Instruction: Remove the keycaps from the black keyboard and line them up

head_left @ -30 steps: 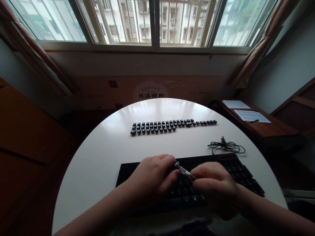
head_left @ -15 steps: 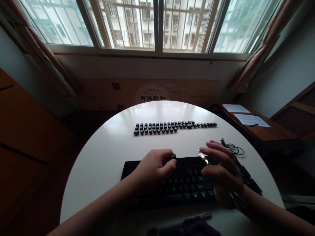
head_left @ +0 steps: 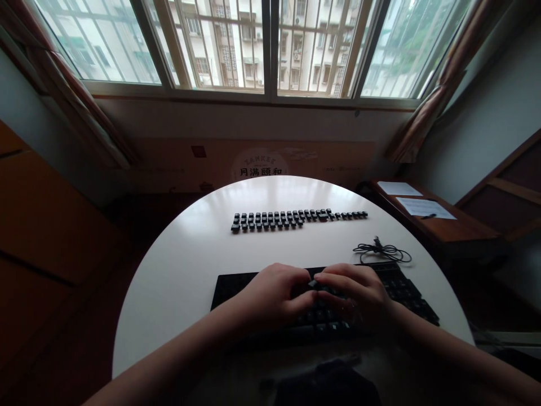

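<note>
A small black keycap [head_left: 313, 283] is between the fingertips of both hands, above the keyboard. My left hand [head_left: 276, 296] is closed, thumb and forefinger pinching it from the left. My right hand [head_left: 359, 290] comes in from the right, its fingertips bent onto the same keycap. A faint glint shows under the right fingers; the slim silver metal tool seen there earlier is mostly hidden. Beneath both hands lies the black keyboard [head_left: 230, 285], its middle largely covered by them. Loose black keycaps [head_left: 270, 220] stand in rows on the white table behind it.
A coiled black cable [head_left: 382, 251] lies behind the keyboard's right end. The round white table [head_left: 169, 293] has a dark cloth-like item [head_left: 327, 383] at its near edge. Papers and a pen rest on a brown side table [head_left: 469, 225] at the right.
My right hand has moved left and its fingers have closed in to meet the left hand at the keycap. The silver tool has dropped mostly out of sight. The view has shifted slightly.
</note>
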Demonstrator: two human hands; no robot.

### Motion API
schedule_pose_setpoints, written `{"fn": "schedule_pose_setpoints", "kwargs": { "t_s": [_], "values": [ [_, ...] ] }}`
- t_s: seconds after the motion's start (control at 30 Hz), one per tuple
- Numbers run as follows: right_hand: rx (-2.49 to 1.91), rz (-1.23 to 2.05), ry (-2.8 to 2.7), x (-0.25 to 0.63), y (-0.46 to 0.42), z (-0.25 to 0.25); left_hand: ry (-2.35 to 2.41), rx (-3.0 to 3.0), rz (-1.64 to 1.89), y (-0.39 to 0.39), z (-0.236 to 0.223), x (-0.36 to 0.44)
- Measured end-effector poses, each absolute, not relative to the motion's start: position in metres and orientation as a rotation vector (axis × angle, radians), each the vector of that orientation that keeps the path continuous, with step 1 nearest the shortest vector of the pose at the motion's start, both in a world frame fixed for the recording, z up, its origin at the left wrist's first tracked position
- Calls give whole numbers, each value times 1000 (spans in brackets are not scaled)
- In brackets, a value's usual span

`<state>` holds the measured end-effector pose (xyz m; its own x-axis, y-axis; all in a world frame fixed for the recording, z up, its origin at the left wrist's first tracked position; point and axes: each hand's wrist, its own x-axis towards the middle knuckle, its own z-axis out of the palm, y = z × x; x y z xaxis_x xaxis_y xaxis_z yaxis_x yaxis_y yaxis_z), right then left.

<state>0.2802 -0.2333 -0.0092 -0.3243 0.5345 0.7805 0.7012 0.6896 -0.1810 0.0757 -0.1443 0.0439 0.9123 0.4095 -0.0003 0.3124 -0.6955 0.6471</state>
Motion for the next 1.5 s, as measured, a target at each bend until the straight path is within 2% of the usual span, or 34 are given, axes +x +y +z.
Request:
{"fn": "schedule_pose_setpoints", "kwargs": {
  "t_s": [0.23, 0.37, 0.67, 0.77, 1.0, 1.5],
  "values": [
    [-924, -166, -2004, 277, -229, -10, 504, 2439, 192, -146, 44, 76],
    [-970, 1, -2000, 277, -228, -9, 507, 2487, 181, -144, 39, 76],
    [-1853, 173, -1887, 336, -163, 1, 830, 2742, 143, -108, 23, 67],
    [-1948, 172, -1853, 357, -126, -4, 759, 2788, 106, -100, 16, 68],
    [-1994, 215, -1949, 361, -86, -17, 591, 2867, 130, -95, 10, 65],
    [-1944, 96, -1874, 347, -82, -35, 540, 2831, 127, -96, 13, 65]
  ]
}}
